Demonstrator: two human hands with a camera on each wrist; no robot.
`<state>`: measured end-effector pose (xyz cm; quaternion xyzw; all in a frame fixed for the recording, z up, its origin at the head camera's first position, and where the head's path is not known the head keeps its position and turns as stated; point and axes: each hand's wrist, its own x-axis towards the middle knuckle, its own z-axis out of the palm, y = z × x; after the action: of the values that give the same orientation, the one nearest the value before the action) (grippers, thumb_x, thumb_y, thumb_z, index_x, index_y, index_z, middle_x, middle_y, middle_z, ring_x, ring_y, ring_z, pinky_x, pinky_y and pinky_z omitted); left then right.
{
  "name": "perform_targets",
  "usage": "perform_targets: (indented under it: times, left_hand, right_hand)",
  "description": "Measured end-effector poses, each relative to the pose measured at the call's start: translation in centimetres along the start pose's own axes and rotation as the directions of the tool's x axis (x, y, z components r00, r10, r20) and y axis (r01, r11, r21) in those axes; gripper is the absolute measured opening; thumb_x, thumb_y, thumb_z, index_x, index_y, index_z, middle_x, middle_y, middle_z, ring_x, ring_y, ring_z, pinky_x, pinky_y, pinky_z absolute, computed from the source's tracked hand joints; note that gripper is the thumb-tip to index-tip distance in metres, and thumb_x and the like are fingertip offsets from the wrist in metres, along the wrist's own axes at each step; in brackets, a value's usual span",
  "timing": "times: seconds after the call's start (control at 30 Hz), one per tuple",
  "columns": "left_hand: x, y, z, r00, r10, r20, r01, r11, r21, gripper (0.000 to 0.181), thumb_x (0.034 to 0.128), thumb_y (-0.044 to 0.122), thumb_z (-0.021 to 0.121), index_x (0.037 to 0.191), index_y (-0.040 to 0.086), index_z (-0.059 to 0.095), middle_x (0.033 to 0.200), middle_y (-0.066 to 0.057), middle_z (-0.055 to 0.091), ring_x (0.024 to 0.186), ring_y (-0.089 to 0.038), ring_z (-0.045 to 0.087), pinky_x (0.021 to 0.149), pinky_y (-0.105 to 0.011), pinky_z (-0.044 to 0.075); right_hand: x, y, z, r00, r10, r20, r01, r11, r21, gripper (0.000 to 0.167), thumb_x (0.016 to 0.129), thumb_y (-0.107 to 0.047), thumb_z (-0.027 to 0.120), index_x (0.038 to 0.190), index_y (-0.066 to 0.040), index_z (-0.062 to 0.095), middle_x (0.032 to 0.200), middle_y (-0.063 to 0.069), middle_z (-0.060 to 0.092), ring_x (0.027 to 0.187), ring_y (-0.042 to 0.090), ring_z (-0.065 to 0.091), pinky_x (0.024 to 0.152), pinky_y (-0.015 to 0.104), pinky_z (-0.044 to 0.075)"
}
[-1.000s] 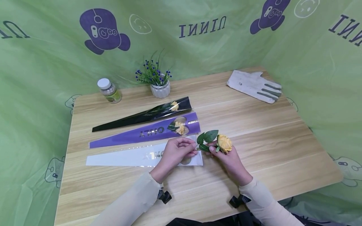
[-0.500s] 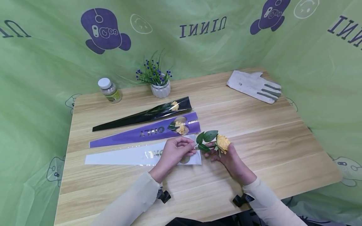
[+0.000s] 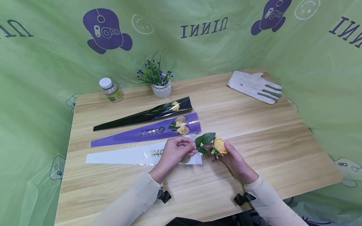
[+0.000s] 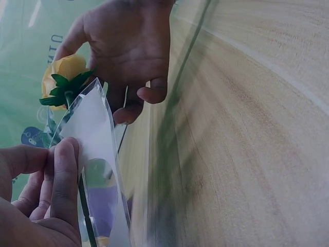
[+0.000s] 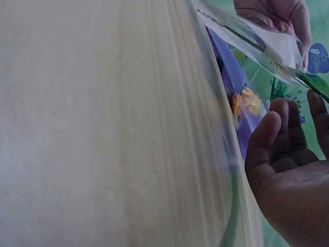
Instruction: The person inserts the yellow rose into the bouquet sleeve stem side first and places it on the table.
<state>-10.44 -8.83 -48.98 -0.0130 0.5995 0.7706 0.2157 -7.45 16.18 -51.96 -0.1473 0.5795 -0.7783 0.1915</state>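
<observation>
In the head view my left hand (image 3: 176,152) pinches the wide end of a white flower sleeve (image 3: 118,157) with clear edges. A yellow rose (image 3: 220,146) with green leaves (image 3: 205,138) lies at that opening. Its stem (image 4: 86,218) runs down along the sleeve's inside in the left wrist view. My right hand (image 3: 236,164) holds the rose at the bloom, thumb on the petals and forefinger by the stem; its other fingers (image 5: 264,134) are loosely bent. Part of the grip is hidden behind the bloom and leaves.
Beyond the white sleeve lie a purple sleeve (image 3: 127,136) and a black sleeve (image 3: 135,118), each with a yellow rose inside. A lidded jar (image 3: 111,91), a potted plant (image 3: 161,90) and a work glove (image 3: 253,87) stand or lie at the table's back.
My right hand has shifted its hold from the stem below the bloom to the bloom itself. The rose has moved slightly left toward the sleeve opening. My left hand stays put.
</observation>
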Motion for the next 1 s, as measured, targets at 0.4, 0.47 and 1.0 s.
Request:
perform_targets:
  times: [0.4, 0.47, 1.0]
  left_hand:
    - [-0.3, 0.2, 0.3, 0.999, 0.04, 0.007, -0.041, 0.998, 0.042, 0.016, 0.0911, -0.003, 0.072, 0.105, -0.01, 0.069, 0.089, -0.019, 0.072, 0.077, -0.022, 0.073, 0.075, -0.035, 0.064]
    - [-0.4, 0.2, 0.4, 0.999, 0.043, 0.006, -0.043, 0.997, 0.056, 0.016, 0.0913, -0.002, 0.072, 0.105, -0.01, 0.069, 0.089, -0.018, 0.072, 0.077, -0.022, 0.073, 0.075, -0.034, 0.064]
    - [-0.4, 0.9, -0.2, 1.0, 0.011, -0.014, -0.009, 0.994, 0.109, 0.011, 0.0895, -0.006, 0.07, 0.1, -0.01, 0.069, 0.087, -0.021, 0.071, 0.073, -0.024, 0.073, 0.071, -0.035, 0.064]
  right_hand:
    - [0.1, 0.0, 0.4, 0.993, 0.084, -0.079, -0.092, 0.991, -0.095, 0.058, 0.11, -0.035, 0.024, 0.138, 0.008, 0.049, 0.122, 0.015, 0.064, 0.102, 0.038, 0.058, 0.088, 0.044, 0.053]
    - [0.0, 0.0, 0.4, 0.991, 0.097, -0.088, -0.106, 0.989, -0.107, 0.06, 0.11, -0.035, 0.024, 0.139, 0.012, 0.047, 0.122, 0.016, 0.064, 0.104, 0.04, 0.059, 0.092, 0.045, 0.052]
    - [0.1, -0.6, -0.9, 0.996, -0.05, -0.075, 0.035, 0.98, -0.194, 0.025, 0.104, -0.003, 0.05, 0.122, 0.0, 0.068, 0.108, 0.005, 0.072, 0.098, 0.015, 0.066, 0.09, 0.026, 0.055]
